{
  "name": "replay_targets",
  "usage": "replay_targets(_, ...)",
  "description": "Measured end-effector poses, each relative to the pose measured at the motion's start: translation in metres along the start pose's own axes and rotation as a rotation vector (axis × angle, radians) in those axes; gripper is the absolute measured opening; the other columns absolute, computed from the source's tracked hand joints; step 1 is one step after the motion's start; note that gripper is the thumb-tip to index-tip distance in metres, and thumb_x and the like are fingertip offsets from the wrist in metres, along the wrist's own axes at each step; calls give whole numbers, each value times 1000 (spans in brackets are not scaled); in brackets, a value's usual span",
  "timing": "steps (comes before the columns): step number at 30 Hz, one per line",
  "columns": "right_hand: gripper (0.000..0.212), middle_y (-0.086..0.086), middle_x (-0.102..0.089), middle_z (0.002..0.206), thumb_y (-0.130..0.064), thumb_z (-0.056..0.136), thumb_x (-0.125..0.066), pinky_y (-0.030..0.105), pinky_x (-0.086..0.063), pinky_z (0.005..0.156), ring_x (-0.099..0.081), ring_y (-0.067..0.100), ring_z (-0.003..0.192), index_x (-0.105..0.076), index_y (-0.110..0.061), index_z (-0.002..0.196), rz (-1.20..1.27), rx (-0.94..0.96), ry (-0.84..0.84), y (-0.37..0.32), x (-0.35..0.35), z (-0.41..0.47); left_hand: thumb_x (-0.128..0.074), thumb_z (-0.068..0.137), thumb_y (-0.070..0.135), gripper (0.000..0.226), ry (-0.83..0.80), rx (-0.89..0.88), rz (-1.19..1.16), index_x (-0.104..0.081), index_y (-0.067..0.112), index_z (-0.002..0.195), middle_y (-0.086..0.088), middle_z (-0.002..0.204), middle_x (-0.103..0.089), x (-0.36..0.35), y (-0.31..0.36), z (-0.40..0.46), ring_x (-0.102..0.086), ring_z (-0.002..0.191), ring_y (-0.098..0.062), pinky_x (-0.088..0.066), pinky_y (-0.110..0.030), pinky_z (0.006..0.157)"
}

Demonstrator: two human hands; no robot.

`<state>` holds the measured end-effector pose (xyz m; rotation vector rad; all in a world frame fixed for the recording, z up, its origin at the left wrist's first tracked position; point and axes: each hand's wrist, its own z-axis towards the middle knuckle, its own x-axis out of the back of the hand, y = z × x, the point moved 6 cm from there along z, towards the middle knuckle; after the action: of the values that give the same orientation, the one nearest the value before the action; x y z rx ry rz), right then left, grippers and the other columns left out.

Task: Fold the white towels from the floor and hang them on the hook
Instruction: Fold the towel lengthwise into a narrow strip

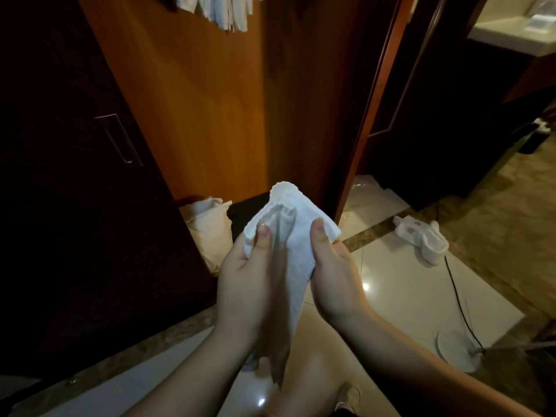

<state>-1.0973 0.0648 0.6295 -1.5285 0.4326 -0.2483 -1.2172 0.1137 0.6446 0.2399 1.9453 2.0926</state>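
Observation:
A small white towel (296, 236) is held up between both hands at the middle of the view, its lower end hanging down between my forearms. My left hand (245, 272) pinches its left edge with the thumb on top. My right hand (332, 272) pinches the right edge the same way. Several white towels (222, 10) hang against the wooden panel at the top. The hook itself is hidden.
A pale cloth bag (210, 230) leans at the foot of the dark cabinet (75, 176). White slippers (424, 239) lie on the tiled floor to the right, beside a black cable (457, 299) and a round white base (454, 350). A wooden door edge (373, 115) stands just ahead.

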Motion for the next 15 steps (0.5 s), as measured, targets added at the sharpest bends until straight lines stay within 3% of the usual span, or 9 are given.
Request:
replay_targets(3,51,-9,-76,109,-75,87,-41,26,-54,87,-71,8,104,-72,-42,111,-34,-10,4,-6,11,9,-54,90,62,29,-58,46,-65,-72,49,108,7,108,-76,9,-3,12,-72,105,-16,-56,-40,86)
replay_targets(6,46,2,-77,106,-65,90,-44,33,-56,90,-72,17,104,-79,-36,100,12,-5,16,-25,37,24,-60,94,38,23,-102,41,-199,-80,29,95,-4,95,-79,28,7,38,-76,89,-18,-59,-27,72)
replay_targets(8,55,15,-72,119,-61,86,-54,38,-55,96,-66,30,118,-77,-16,110,188,-64,-85,-33,52,33,-71,87,40,23,-142,25,-230,-81,19,92,-8,93,-78,47,16,57,-76,87,-20,-58,-26,71)
replay_targets(10,66,22,-66,128,-55,81,-69,40,-54,97,-58,37,127,-70,-2,121,341,-140,-244,-40,55,35,-85,69,55,48,-241,34,-197,-80,15,95,-12,96,-78,56,21,68,-75,89,-25,-59,-31,74)
replay_targets(12,64,20,-69,123,-53,77,-80,38,-55,95,-63,33,121,-74,-3,116,369,-175,-413,-47,48,33,-87,62,59,58,-347,50,-177,-80,13,96,-15,97,-77,55,24,74,-74,91,-29,-61,-36,76)
replay_targets(15,52,13,-76,100,-50,73,-85,34,-59,85,-74,24,99,-80,-4,97,395,-229,-612,-53,32,25,-87,64,55,42,-442,42,-193,-77,20,86,-6,87,-75,47,32,77,-73,85,-24,-60,-37,78)
